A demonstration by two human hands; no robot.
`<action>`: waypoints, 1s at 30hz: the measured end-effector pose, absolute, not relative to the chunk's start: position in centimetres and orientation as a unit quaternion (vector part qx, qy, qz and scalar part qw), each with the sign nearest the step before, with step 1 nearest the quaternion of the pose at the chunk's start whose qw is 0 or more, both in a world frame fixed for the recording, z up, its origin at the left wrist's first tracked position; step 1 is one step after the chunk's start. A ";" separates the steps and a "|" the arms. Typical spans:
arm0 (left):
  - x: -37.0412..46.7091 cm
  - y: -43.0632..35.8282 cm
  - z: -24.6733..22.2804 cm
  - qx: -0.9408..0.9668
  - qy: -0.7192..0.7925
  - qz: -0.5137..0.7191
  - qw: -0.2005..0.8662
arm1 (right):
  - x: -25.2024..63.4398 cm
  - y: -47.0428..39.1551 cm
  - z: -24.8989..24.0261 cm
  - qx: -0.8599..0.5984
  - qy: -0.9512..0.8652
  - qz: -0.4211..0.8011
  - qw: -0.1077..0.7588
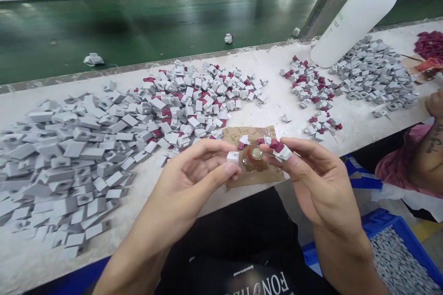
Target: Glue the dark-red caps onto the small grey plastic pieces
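Note:
Pinched between the thumb and fingers of my left hand (pixel 204 175) is a small grey plastic block (pixel 233 157). My right hand (pixel 316 177) grips a grey and maroon plastic piece (pixel 281 150) by its thumb and fingertips. The two held pieces are apart, above a piece of brown cardboard (pixel 238 179) at the table's front edge. On the cardboard sit a bottle cap (pixel 256 153) in a wet brown patch and a small grey and maroon piece (pixel 244 141).
A heap of grey blocks (pixel 69 166) covers the left, merging into mixed grey and maroon pieces (pixel 194 106). Rightward lie more pieces (pixel 314 87), a white squeeze bottle (pixel 356 23) and another grey pile (pixel 380 78). Behind runs a green conveyor belt (pixel 155 27). A co-worker's arm (pixel 429 152) is at right, above a blue crate (pixel 379 216).

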State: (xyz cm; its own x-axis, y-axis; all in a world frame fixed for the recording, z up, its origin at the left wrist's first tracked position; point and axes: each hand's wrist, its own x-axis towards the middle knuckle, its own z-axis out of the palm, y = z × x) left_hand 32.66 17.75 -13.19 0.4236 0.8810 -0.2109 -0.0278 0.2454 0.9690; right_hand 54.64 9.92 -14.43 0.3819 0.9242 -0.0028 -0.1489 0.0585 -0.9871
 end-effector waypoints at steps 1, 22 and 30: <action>33.2 17.8 -13.3 0.490 0.401 0.346 0.692 | 54.7 10.1 -14.4 -0.536 -0.361 0.432 0.629; 35.5 19.1 -12.5 0.530 0.342 0.322 0.706 | 55.1 11.2 -12.9 -0.512 -0.468 0.441 0.569; 33.5 27.1 -8.5 0.686 0.464 0.292 0.478 | 57.2 24.8 -9.8 -0.552 -0.608 0.409 0.399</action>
State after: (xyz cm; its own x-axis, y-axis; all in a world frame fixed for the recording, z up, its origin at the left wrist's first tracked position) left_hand 33.52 27.06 -8.51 0.3998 0.9156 -0.0428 0.3570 -0.1125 0.9273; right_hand 57.17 24.76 -9.76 -0.0730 0.9967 0.0342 0.3448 0.0574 -0.9369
